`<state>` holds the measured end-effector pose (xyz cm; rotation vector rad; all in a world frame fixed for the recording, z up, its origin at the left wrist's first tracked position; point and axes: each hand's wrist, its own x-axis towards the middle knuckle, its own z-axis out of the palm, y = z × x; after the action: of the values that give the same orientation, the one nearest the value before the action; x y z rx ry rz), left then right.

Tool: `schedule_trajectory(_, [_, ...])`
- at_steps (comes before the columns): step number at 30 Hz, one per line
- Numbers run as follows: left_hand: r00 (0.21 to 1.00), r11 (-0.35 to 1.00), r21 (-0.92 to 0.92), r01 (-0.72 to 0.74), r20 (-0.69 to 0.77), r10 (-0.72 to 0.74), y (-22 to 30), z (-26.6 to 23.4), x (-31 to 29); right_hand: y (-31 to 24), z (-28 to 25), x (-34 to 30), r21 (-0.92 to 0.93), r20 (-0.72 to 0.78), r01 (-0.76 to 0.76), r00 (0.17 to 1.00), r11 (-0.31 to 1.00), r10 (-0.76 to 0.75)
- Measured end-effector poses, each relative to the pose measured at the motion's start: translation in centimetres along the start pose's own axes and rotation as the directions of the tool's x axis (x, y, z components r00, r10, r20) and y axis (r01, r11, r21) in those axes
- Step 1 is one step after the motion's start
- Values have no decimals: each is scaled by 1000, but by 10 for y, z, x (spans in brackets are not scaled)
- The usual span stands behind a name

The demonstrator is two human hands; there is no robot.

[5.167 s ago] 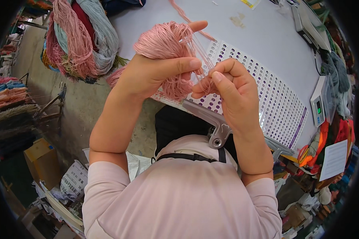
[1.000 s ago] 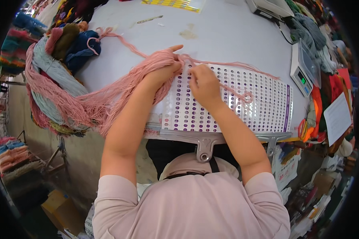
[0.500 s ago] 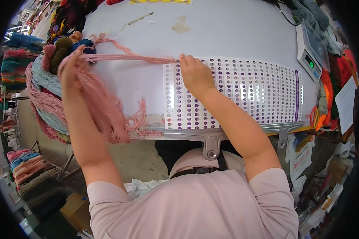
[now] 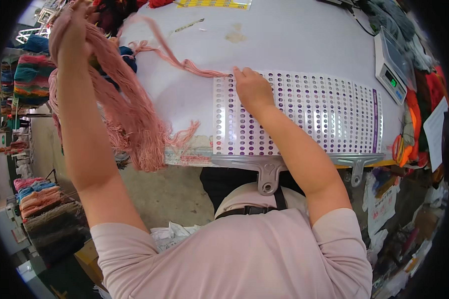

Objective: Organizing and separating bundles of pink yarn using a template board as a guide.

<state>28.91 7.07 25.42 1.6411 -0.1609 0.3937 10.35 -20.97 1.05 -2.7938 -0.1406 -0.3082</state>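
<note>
Left hand (image 4: 71, 34) raised at the upper-left rim, motion-blurred. Cannot tell whether its fingers are closed. Pink yarn hank (image 4: 132, 107) hangs from it, lower ends near the table's front edge; the forearm hides part of it.

Right hand (image 4: 254, 90) over the upper-left part of a sheet of purple dots (image 4: 304, 117), fingertips pinched on the end of a thin pink strand bundle (image 4: 199, 71). Exact contact too small to make out. Bundle runs left along the table (image 4: 284, 40); a blurred length rises off it.

Blue yarn (image 4: 129, 61) mostly hidden behind the hank. Yellow strip (image 4: 214, 4) cut off by the top edge. Right forearm covers part of the sheet.
</note>
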Motion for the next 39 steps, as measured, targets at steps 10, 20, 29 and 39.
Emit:
schedule_trajectory(10, [775, 875, 108, 472, 422, -471, -131, 98, -211, -10, -21, 14, 373, 9, -145, 988, 916, 153])
schedule_trajectory(20, [782, 620, -495, 609, 248, -572, -149, 66, -217, -23, -4, 27, 218, 112, -324, 945, 921, 306])
schedule_trajectory(29, [865, 917, 300, 262, 348, -361, -145, 86, -241, -22, -10, 25, 372, 206, -438, 899, 818, 387])
schedule_trajectory(39, [803, 608, 643, -466, 595, -15, -147, 100, -258, -13, -12, 30, 426, 285, -462, 885, 778, 369])
